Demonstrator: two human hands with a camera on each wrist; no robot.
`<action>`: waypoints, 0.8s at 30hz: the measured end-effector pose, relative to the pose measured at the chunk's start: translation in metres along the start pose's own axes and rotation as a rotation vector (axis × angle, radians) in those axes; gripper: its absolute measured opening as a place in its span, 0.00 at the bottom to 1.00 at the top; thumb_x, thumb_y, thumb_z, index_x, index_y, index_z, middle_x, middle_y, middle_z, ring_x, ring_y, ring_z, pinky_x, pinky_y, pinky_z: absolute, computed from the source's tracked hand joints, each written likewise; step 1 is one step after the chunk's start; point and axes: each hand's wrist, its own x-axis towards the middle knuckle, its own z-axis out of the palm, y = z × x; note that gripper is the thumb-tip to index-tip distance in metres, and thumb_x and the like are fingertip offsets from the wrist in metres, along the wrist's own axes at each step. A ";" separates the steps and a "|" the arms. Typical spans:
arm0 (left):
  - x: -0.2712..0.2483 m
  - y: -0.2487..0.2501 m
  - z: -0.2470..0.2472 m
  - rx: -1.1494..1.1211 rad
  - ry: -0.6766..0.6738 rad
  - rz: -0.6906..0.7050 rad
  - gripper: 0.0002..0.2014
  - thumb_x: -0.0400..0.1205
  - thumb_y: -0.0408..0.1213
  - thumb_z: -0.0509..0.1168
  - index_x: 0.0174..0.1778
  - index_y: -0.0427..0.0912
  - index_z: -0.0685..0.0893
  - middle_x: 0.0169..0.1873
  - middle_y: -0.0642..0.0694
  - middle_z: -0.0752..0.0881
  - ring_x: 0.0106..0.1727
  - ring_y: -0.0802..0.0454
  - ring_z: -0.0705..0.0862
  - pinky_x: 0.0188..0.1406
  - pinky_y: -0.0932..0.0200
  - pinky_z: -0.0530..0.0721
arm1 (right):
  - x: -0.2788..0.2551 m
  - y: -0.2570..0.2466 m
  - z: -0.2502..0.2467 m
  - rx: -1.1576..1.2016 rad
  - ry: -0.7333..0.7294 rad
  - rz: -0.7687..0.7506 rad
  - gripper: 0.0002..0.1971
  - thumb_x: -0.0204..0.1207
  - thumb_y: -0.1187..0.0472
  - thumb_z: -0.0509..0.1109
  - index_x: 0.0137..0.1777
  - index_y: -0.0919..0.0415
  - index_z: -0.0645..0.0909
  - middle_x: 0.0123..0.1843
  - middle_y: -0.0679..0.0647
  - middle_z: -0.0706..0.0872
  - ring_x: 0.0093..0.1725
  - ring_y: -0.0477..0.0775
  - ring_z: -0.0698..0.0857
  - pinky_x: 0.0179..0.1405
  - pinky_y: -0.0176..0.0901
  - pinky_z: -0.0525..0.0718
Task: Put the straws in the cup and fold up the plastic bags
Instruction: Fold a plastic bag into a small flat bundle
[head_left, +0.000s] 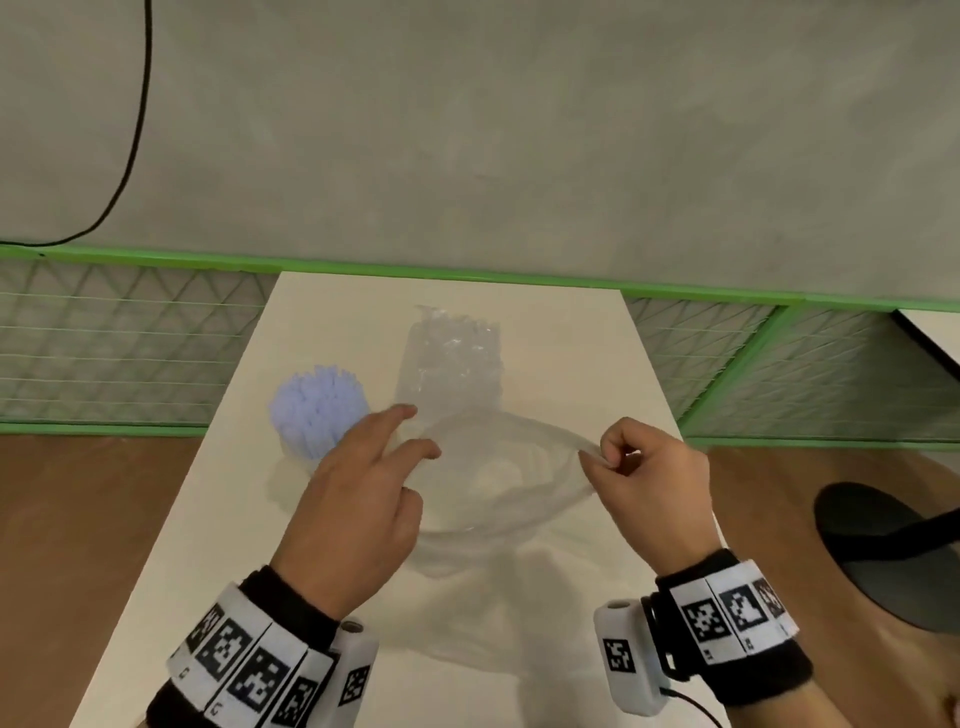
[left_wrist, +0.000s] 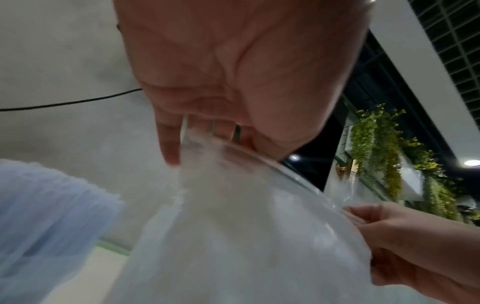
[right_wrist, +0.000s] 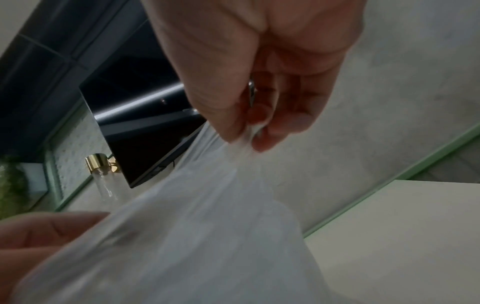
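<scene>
- A clear plastic bag (head_left: 498, 467) is held stretched at the frame's centre, apparently to flatten it for folding.
- Its right edge is pinched by the right hand (head_left: 649, 483); its left edge is gripped by the left hand (head_left: 358, 499).
- Straws (head_left: 319, 410) already stand bunched at centre left; the cup itself is barely visible.
- A second, crumpled bag (head_left: 452, 358) lies above, on the table (head_left: 571, 353).

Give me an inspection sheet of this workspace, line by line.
Surface: pale table, matte, against a grey wall.
Job's things: blue straws bunched upright in a cup, mostly hidden; clear plastic bag held up between both hands; second clear bag lying crumpled behind it.
Clutter: nothing seen.
Grippers: left hand pinches the bag's left edge, index finger extended; right hand pinches its right edge.
Cables: black cable hanging on the wall.
Surroundings: green-framed mesh fence; dark round seat at right.
</scene>
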 end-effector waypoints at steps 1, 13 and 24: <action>0.000 0.011 0.003 0.011 0.019 0.046 0.13 0.79 0.43 0.61 0.56 0.51 0.86 0.76 0.47 0.72 0.78 0.47 0.71 0.70 0.49 0.73 | 0.001 0.000 -0.002 0.073 -0.031 0.034 0.17 0.65 0.69 0.77 0.27 0.56 0.71 0.22 0.48 0.77 0.24 0.47 0.82 0.28 0.32 0.75; 0.020 0.066 0.034 -0.170 -0.023 0.104 0.12 0.86 0.47 0.62 0.54 0.48 0.89 0.53 0.54 0.86 0.52 0.54 0.85 0.51 0.51 0.84 | 0.011 -0.010 -0.027 0.620 -0.452 -0.061 0.08 0.73 0.73 0.76 0.47 0.62 0.83 0.48 0.57 0.89 0.49 0.59 0.90 0.52 0.48 0.86; 0.025 0.022 -0.039 -0.714 -0.101 -0.121 0.12 0.75 0.45 0.68 0.51 0.51 0.92 0.52 0.64 0.90 0.58 0.68 0.86 0.55 0.76 0.80 | 0.045 0.017 -0.005 0.820 -0.335 0.339 0.12 0.85 0.63 0.65 0.65 0.53 0.80 0.55 0.53 0.90 0.44 0.50 0.87 0.42 0.45 0.86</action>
